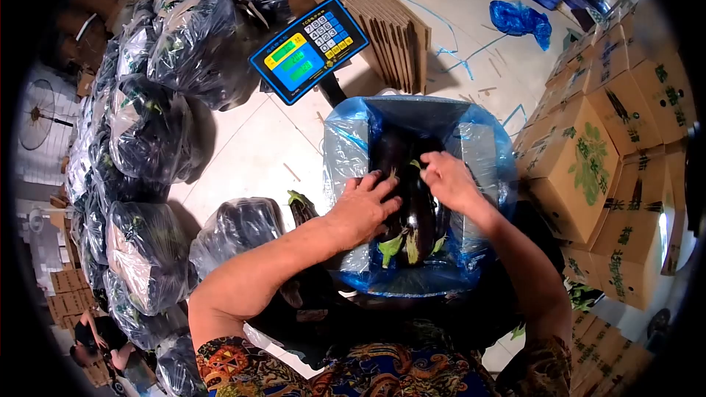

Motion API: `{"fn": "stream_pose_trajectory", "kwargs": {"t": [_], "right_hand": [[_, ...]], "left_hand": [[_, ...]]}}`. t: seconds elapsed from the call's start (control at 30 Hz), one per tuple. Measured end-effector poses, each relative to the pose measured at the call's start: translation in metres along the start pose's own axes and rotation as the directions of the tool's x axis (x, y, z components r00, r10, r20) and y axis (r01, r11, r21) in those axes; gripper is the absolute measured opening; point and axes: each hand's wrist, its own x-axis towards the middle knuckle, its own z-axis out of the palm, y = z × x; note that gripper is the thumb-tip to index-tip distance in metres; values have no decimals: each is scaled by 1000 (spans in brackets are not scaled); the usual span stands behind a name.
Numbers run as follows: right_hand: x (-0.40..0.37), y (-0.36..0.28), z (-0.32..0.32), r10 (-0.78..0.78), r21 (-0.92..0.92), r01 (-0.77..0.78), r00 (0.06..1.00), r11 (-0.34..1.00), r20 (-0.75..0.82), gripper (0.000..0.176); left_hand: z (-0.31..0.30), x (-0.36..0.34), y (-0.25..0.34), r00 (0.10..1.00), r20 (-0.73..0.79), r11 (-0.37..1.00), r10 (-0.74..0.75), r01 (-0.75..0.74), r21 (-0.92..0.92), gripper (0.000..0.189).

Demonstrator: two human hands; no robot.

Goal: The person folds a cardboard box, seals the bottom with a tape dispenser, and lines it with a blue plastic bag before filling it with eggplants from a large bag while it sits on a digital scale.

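both hands [408,195] on eggplants [412,213] — blue-lined box [485,140]

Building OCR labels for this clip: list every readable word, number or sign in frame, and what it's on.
Nothing can be quoted reliably.
Scale display panel: small print on top edge, keypad marks, green readouts; all too blurred to read.
Stacked cartons: green print and logo; characters too blurred to read.
Eggplants, blue liner: no print seen.
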Motion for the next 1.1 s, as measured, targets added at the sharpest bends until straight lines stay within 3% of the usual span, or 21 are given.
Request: {"fn": "stream_pose_trajectory", "kwargs": {"t": [0.03, 0.07, 0.1, 0.17, 0.37, 0.5, 0.6, 0.73, 1.0, 1.1], "right_hand": [[12, 9, 4, -17, -67, 10, 994, 998, -110, 33], [28, 19, 10, -9, -160, 7, 1000, 987, -17, 34], [36, 17, 15, 6, -184, -11, 1000, 983, -29, 34], [51, 8, 28, 37, -233, -48, 998, 971, -52, 35], [84, 16, 31, 228, -415, -172, 970, 894, 88, 35], [95, 0, 23, 314, -436, -230, 940, 870, 130, 36], [100, 2, 25, 260, -504, -150, 953, 851, 156, 37], [99, 12, 28, 183, -494, -98, 975, 864, 127, 42], [106, 24, 31, 151, -342, -99, 980, 934, 128, 32], [103, 25, 29, 146, -284, -127, 988, 950, 44, 31]], "left_hand": [[-5, 2, 1, 999, 46, 1000, 4, -4, -11, 61], [-13, 3, 3, 995, 95, 1000, 8, -6, -21, 60], [-17, 4, 4, 989, 144, 999, 12, -7, -35, 59], [-12, 2, 3, 996, 83, 1000, 29, -28, -11, 57], [-8, 4, 5, 999, 14, 999, 45, -45, 29, 55], [-12, 4, 10, 999, 42, 1000, 15, -16, 19, 53], [-13, 3, 9, 999, 53, 1000, 7, -8, 17, 52], [-9, 0, 7, 999, 32, 1000, 15, -15, 16, 51], [-8, 3, 7, 1000, 6, 998, 27, -27, 51, 49], [-8, 2, 8, 999, -32, 993, 43, -40, 112, 47]]}}
